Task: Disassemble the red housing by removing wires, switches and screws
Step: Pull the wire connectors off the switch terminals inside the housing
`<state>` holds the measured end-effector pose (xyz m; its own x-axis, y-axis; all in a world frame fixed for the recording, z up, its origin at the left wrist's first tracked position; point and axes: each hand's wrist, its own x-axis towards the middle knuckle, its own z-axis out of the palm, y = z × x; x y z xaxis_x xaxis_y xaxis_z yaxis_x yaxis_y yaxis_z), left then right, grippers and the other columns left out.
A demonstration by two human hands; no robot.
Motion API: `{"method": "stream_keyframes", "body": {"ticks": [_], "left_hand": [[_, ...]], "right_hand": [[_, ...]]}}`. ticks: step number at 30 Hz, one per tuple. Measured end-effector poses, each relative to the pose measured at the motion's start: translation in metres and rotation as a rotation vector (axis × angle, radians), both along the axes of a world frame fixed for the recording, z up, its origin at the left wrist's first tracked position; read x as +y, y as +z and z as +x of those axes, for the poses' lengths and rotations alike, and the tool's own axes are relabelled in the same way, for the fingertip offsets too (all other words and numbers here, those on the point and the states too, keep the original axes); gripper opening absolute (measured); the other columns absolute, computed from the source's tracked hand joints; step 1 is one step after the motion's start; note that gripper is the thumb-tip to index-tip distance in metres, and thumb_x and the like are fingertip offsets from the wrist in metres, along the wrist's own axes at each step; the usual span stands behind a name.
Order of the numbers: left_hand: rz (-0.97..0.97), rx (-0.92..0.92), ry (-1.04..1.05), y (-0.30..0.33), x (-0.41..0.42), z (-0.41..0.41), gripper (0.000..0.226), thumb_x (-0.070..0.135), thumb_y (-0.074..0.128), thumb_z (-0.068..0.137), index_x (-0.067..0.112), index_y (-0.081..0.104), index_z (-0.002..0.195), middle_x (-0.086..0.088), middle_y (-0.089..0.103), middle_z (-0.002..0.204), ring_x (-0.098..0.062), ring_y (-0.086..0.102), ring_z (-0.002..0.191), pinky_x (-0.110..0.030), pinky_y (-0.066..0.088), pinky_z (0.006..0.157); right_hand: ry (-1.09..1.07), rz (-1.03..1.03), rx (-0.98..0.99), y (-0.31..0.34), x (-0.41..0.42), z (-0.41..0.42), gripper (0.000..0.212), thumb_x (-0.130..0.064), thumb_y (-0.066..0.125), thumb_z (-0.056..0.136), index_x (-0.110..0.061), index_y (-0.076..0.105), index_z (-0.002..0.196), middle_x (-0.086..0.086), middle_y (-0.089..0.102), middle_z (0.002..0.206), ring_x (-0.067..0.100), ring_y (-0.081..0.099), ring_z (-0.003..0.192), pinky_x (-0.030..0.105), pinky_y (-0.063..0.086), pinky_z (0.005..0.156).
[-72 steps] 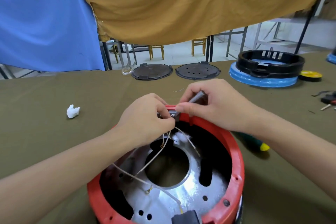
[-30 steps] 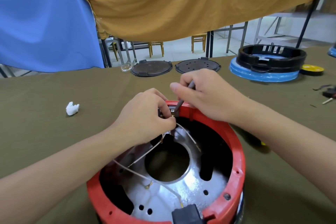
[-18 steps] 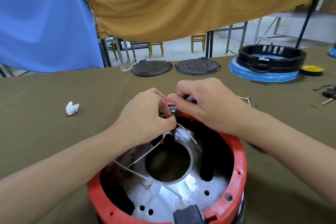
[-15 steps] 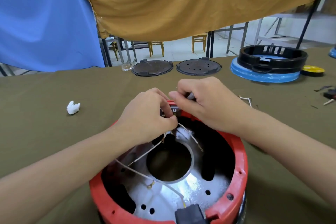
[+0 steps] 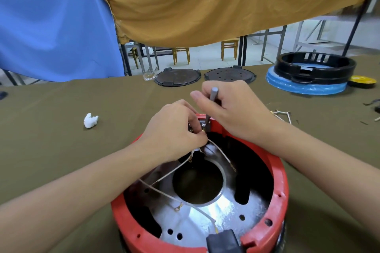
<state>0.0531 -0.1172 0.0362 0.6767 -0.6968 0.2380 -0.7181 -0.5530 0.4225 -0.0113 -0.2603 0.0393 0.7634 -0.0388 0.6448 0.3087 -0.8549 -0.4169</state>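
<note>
The red housing [image 5: 275, 181] sits open side up at lower centre of the frame on the olive-covered table [image 5: 51, 139]. At its far rim, mid-frame, a small switch [image 5: 205, 125] is seated in the wall. My left hand [image 5: 174, 131] pinches the wires [image 5: 164, 176] and the switch terminals against the rim. My right hand [image 5: 230, 109] is closed around a grey tool [image 5: 212, 98], held nearly upright with its tip down at the switch; the tip itself is hidden between my fingers.

Judged step: freeing the switch from the rim. Procedure:
1. Keep the tool in line with the fastener or clip; a tilted tip is likely to slip.
2. Press down before applying turning or prying force.
3. Hold the switch body steady with the left-hand pinch, fingers away from the tip.
4. Do not pull on the thin wires; their ring terminals [image 5: 178, 209] lie loose over the metal plate [image 5: 185, 228] inside.
</note>
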Motion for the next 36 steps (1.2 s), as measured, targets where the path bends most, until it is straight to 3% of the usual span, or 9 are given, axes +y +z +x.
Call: {"method": "stream_keyframes", "body": {"ticks": [3, 7, 9, 14, 18, 24, 29, 33, 36], "left_hand": [[-0.006, 0.013, -0.002, 0.0, 0.0, -0.001, 0.015, 0.027, 0.073, 0.075, 0.026, 0.067, 0.062, 0.014, 0.058, 0.103, -0.015, 0.054, 0.086, -0.034, 0.049, 0.076], [-0.009, 0.007, 0.001, 0.001, 0.0, -0.001, 0.017, 0.026, 0.073, 0.075, 0.029, 0.066, 0.06, 0.015, 0.057, 0.104, -0.013, 0.054, 0.089, -0.031, 0.047, 0.076], [-0.011, 0.001, -0.002, 0.0, 0.001, -0.001, 0.014, 0.025, 0.073, 0.075, 0.028, 0.068, 0.061, 0.015, 0.057, 0.103, -0.013, 0.054, 0.09, -0.032, 0.048, 0.078], [-0.007, -0.005, -0.004, -0.001, 0.001, 0.0, 0.012, 0.027, 0.074, 0.076, 0.024, 0.072, 0.064, 0.015, 0.057, 0.107, -0.012, 0.055, 0.092, -0.032, 0.048, 0.08], [-0.008, -0.002, 0.0, -0.001, 0.0, 0.0, 0.017, 0.027, 0.074, 0.076, 0.028, 0.068, 0.06, 0.016, 0.057, 0.108, -0.011, 0.054, 0.093, -0.03, 0.046, 0.077], [0.004, -0.015, -0.002, -0.001, 0.001, 0.0, 0.013, 0.028, 0.073, 0.076, 0.027, 0.071, 0.064, 0.018, 0.055, 0.106, -0.008, 0.052, 0.09, -0.029, 0.045, 0.074], [-0.007, -0.007, -0.013, -0.001, 0.001, -0.001, 0.012, 0.025, 0.072, 0.075, 0.025, 0.071, 0.062, 0.016, 0.057, 0.104, -0.01, 0.056, 0.093, -0.033, 0.05, 0.081], [-0.005, -0.013, -0.018, -0.001, 0.002, -0.001, 0.012, 0.024, 0.072, 0.074, 0.023, 0.071, 0.062, 0.015, 0.057, 0.105, -0.011, 0.057, 0.094, -0.035, 0.05, 0.082], [-0.007, -0.014, -0.016, -0.001, 0.001, -0.001, 0.012, 0.023, 0.072, 0.074, 0.022, 0.072, 0.062, 0.015, 0.058, 0.105, -0.011, 0.057, 0.095, -0.035, 0.05, 0.084]], "right_hand": [[0.002, -0.037, 0.017, -0.001, 0.0, -0.001, 0.046, -0.029, 0.058, 0.099, -0.013, 0.04, 0.06, 0.001, 0.037, 0.048, 0.015, 0.03, 0.049, 0.025, 0.026, 0.049], [-0.01, 0.071, 0.099, -0.001, -0.004, 0.005, 0.048, -0.027, 0.059, 0.098, -0.011, 0.043, 0.055, -0.002, 0.039, 0.047, 0.011, 0.036, 0.047, 0.024, 0.03, 0.049], [-0.008, 0.071, 0.155, -0.002, -0.004, 0.007, 0.049, -0.028, 0.058, 0.098, -0.01, 0.045, 0.054, 0.004, 0.044, 0.046, 0.016, 0.041, 0.046, 0.031, 0.036, 0.051], [-0.026, 0.209, -0.022, -0.002, -0.007, 0.003, 0.047, -0.023, 0.057, 0.098, -0.001, 0.046, 0.059, 0.016, 0.05, 0.054, 0.025, 0.045, 0.049, 0.034, 0.037, 0.052], [-0.02, 0.118, -0.003, -0.002, -0.006, 0.002, 0.045, -0.026, 0.06, 0.097, -0.002, 0.053, 0.06, 0.011, 0.053, 0.049, 0.026, 0.047, 0.051, 0.022, 0.036, 0.051], [-0.017, 0.118, 0.022, -0.002, -0.007, 0.004, 0.042, -0.024, 0.065, 0.094, -0.008, 0.053, 0.057, 0.003, 0.055, 0.044, 0.005, 0.049, 0.039, 0.011, 0.034, 0.049], [-0.038, 0.209, 0.075, -0.004, -0.012, 0.007, 0.04, -0.024, 0.064, 0.093, -0.004, 0.057, 0.06, 0.003, 0.057, 0.042, 0.002, 0.049, 0.037, 0.009, 0.036, 0.048], [-0.045, 0.346, 0.134, -0.006, -0.017, 0.01, 0.042, -0.027, 0.064, 0.094, -0.014, 0.057, 0.056, -0.001, 0.058, 0.042, 0.002, 0.048, 0.04, 0.008, 0.038, 0.05], [-0.047, 0.337, 0.108, -0.006, -0.015, 0.009, 0.041, -0.026, 0.063, 0.094, -0.016, 0.056, 0.055, -0.002, 0.058, 0.042, 0.002, 0.049, 0.04, 0.009, 0.037, 0.05]]}}
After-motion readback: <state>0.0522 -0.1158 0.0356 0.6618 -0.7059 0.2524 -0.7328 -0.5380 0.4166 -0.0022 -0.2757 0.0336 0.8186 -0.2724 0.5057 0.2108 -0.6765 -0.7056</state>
